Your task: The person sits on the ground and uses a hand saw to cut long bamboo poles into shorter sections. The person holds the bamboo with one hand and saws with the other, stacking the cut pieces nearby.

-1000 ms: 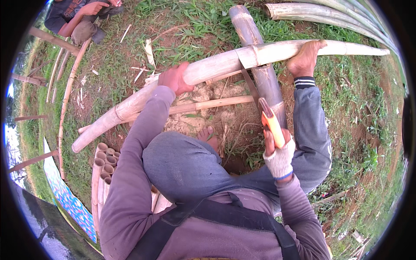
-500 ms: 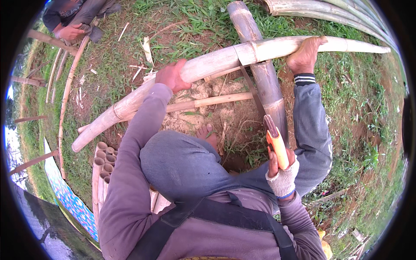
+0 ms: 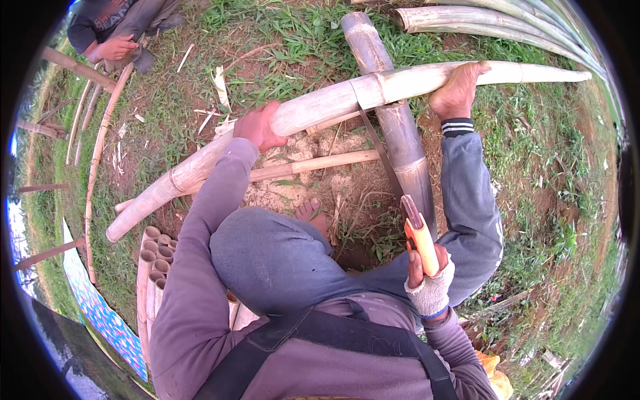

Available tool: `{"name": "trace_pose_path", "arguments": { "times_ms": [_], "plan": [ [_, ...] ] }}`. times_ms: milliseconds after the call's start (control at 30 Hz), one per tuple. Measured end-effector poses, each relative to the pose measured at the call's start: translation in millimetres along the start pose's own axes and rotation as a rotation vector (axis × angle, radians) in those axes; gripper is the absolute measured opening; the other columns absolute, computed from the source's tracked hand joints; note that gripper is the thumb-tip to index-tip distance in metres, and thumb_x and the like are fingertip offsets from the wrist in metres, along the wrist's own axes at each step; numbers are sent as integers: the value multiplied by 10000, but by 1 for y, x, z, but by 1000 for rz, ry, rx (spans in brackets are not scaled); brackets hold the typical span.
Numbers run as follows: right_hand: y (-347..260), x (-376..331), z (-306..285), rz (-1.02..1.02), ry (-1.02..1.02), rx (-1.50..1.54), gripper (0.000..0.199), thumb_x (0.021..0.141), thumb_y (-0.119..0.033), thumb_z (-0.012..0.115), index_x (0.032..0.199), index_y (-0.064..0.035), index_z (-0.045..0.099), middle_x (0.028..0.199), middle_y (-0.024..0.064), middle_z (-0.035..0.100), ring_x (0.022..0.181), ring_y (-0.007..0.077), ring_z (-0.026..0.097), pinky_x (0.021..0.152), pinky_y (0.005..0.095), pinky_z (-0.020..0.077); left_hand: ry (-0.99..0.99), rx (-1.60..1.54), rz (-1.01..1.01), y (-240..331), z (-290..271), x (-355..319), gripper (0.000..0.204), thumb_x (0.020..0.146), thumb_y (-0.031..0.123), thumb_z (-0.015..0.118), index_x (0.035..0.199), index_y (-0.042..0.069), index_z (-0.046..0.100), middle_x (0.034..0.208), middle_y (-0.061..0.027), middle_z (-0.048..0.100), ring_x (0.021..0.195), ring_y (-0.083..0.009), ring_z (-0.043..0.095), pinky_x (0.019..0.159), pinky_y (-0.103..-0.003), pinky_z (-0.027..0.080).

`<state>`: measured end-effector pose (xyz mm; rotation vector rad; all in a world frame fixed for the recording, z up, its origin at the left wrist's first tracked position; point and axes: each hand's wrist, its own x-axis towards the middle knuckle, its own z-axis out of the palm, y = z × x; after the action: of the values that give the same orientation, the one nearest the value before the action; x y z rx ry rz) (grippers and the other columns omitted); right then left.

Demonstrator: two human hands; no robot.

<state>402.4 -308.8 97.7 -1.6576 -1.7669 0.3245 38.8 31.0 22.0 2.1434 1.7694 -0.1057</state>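
Note:
A long pale bamboo pole (image 3: 320,109) lies slantwise across a thicker grey bamboo log (image 3: 402,133). My left hand (image 3: 261,127) is wrapped over the pole left of the log. In a fingerless knit glove, my right hand (image 3: 430,277) grips the orange handle of a handsaw (image 3: 421,240). The dark saw blade runs up to the pole's near side, where a cut line crosses the pole just left of the log. My bare right foot (image 3: 459,92) presses on the pole right of the log.
A thinner bamboo piece (image 3: 313,162) lies over sawdust below the pole. Cut bamboo tubes (image 3: 155,255) are stacked at my left. More long bamboo poles (image 3: 467,19) lie at the far right. Another person's hand (image 3: 119,48) shows at the far left, near a pole frame (image 3: 100,147).
The whole view has shifted slightly, so the scene sits a little lower and further left. Both hands keep their holds, and the saw stays at the same cut.

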Motion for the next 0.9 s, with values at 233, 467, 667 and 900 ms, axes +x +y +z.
{"name": "trace_pose_path", "arguments": {
  "times_ms": [233, 467, 667, 900],
  "plan": [
    [36, 210, 137, 135, 166, 105, 323, 1038, -327, 740, 1021, -5, 721, 813, 222, 719, 765, 421, 739, 677, 491, 575, 48, 36, 49, 9, 1, 11, 1053, 675, 492, 942, 1600, 225, 517, 1404, -159, 704, 1246, -391, 710, 1075, -481, 566],
    [-2, 41, 28, 54, 102, 5, 124, 989, -120, 757, 1061, -50, 684, 923, 187, 678, 760, 367, 704, 618, 472, 549, 23, 15, 92, 16, 9, 19, 1047, 677, 490, 939, 1598, 226, 516, 1397, -162, 708, 1242, -386, 715, 1064, -474, 576],
    [27, 99, 84, -15, 77, 58, 171, 1009, -156, 769, 1062, -23, 676, 901, 184, 683, 767, 384, 721, 636, 479, 551, -11, 14, -9, 6, 5, -7, 1036, 687, 483, 957, 1585, 211, 517, 1411, -163, 700, 1248, -403, 707, 1074, -493, 567],
    [22, 147, 111, 164, 110, 107, 242, 1042, -268, 718, 1092, -31, 705, 832, 223, 701, 764, 425, 734, 670, 496, 583, 23, 20, 39, 3, 2, -5, 1022, 685, 461, 958, 1576, 216, 523, 1423, -153, 697, 1251, -405, 704, 1074, -492, 566]
  ]
}}
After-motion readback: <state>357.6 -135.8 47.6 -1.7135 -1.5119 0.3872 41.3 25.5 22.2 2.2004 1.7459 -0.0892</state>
